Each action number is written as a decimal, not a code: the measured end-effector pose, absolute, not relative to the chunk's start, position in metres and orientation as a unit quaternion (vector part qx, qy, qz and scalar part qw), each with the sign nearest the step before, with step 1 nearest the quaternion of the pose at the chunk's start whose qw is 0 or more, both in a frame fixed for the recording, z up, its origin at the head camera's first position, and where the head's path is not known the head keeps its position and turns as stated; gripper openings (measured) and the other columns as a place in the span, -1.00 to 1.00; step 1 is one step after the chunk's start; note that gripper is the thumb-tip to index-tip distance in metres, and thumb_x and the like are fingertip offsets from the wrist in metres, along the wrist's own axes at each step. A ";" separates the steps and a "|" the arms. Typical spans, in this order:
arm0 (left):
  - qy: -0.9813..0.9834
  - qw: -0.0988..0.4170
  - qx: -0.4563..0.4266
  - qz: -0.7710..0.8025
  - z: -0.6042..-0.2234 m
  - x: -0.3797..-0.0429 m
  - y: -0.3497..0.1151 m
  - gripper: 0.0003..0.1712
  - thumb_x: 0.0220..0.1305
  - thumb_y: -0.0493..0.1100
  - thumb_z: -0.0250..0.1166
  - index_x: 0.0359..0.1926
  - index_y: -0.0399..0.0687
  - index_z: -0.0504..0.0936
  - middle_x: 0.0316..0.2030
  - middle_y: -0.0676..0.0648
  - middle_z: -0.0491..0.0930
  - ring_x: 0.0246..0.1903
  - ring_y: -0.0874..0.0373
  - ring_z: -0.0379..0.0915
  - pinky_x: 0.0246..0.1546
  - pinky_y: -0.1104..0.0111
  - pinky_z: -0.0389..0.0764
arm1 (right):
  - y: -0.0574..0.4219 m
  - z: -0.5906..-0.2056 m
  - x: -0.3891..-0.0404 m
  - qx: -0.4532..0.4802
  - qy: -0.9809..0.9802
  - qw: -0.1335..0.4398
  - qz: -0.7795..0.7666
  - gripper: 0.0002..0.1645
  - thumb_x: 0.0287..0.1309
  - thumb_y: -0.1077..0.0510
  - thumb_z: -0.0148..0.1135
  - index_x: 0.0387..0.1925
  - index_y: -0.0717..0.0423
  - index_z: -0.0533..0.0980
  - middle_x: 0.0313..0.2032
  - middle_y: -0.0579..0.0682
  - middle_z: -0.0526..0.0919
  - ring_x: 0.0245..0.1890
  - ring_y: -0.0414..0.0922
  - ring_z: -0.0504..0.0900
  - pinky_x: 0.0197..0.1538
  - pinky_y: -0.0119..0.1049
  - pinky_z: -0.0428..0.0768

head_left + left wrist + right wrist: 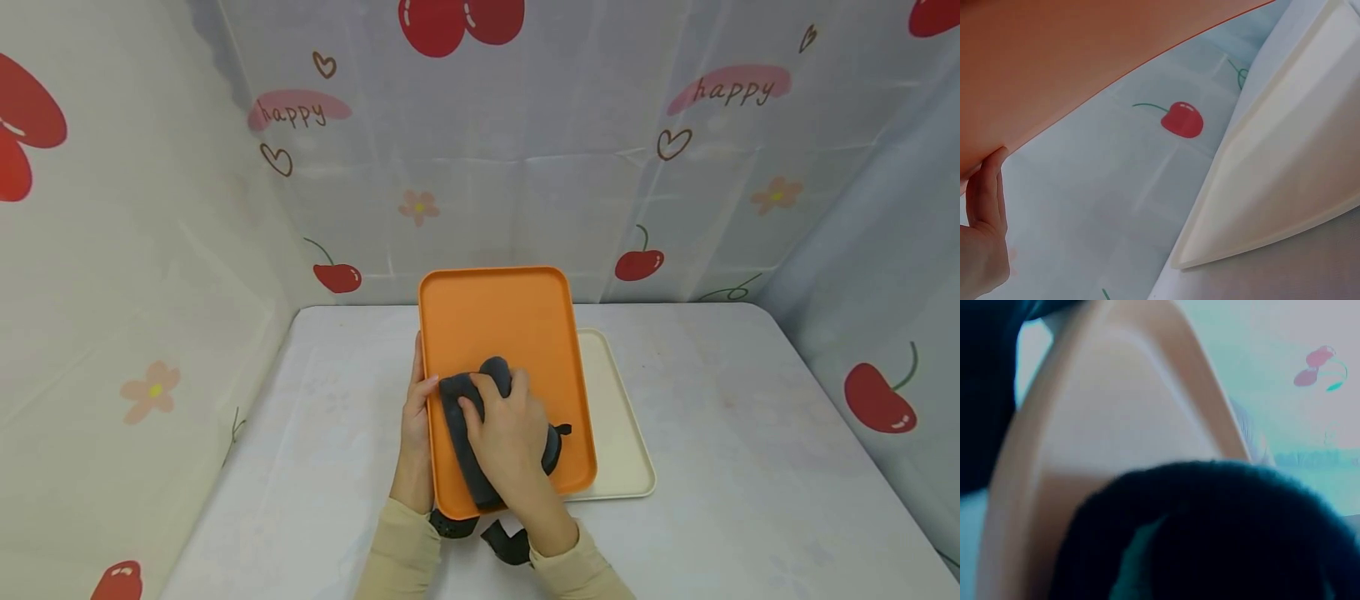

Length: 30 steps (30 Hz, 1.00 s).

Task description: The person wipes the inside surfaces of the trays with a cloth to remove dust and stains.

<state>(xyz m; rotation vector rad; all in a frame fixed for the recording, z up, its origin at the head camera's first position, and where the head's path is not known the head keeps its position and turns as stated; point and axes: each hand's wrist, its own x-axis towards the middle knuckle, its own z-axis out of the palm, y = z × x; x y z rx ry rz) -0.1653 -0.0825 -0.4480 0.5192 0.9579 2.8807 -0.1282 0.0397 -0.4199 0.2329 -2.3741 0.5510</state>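
An orange rectangular tray (495, 317) is held up and tilted over the table. My left hand (414, 433) grips its left edge, thumb at the rim; in the left wrist view, fingers (986, 194) touch the tray's underside (1085, 50). On the tray's inner face, my right hand (513, 433) clutches a dark grey cloth (465, 442), with its fingers curled into the folds. The cloth (1210, 478) looms dark and blurred against the tray (1116, 406) in the right wrist view. Part of the cloth is hidden beneath the right hand.
A cream tray (618, 433) lies on the white-covered table (735, 433), partly behind the orange tray. Curtains (525, 183) printed with cherries and hearts stand at the back and sides. Black wrist straps (510, 546) show near the sleeves.
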 end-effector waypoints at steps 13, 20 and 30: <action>0.300 0.026 0.205 0.931 -0.459 -0.171 -0.085 -0.27 0.52 -0.32 -0.21 0.56 0.28 -0.17 0.40 0.20 0.27 0.29 0.25 0.33 0.26 0.42 0.42 | 0.030 -0.420 -0.124 0.119 -0.915 0.332 0.197 -0.60 -0.02 -0.08 0.50 -0.11 -0.07 0.69 -0.23 0.18 0.53 -0.54 -0.03 0.56 -0.52 -0.20 0.54; 0.318 0.021 0.191 0.928 -0.460 -0.172 -0.085 -0.25 0.51 -0.29 -0.18 0.56 0.28 -0.20 0.40 0.24 0.24 0.30 0.28 0.31 0.27 0.44 0.40 | 0.035 -0.422 -0.126 0.134 -0.907 0.335 0.215 -0.58 -0.07 -0.09 0.52 -0.12 -0.08 0.70 -0.24 0.17 0.54 -0.56 -0.04 0.54 -0.55 -0.23 0.53; 0.342 0.028 0.150 0.927 -0.453 -0.168 -0.083 -0.24 0.47 -0.34 -0.32 0.56 0.32 -0.19 0.51 0.13 -0.01 0.29 0.26 0.31 0.25 0.42 0.42 | 0.048 -0.424 -0.126 0.123 -0.912 0.316 0.232 -0.56 -0.08 -0.08 0.53 -0.09 -0.15 0.69 -0.23 0.13 0.53 -0.62 -0.10 0.46 -0.57 -0.33 0.43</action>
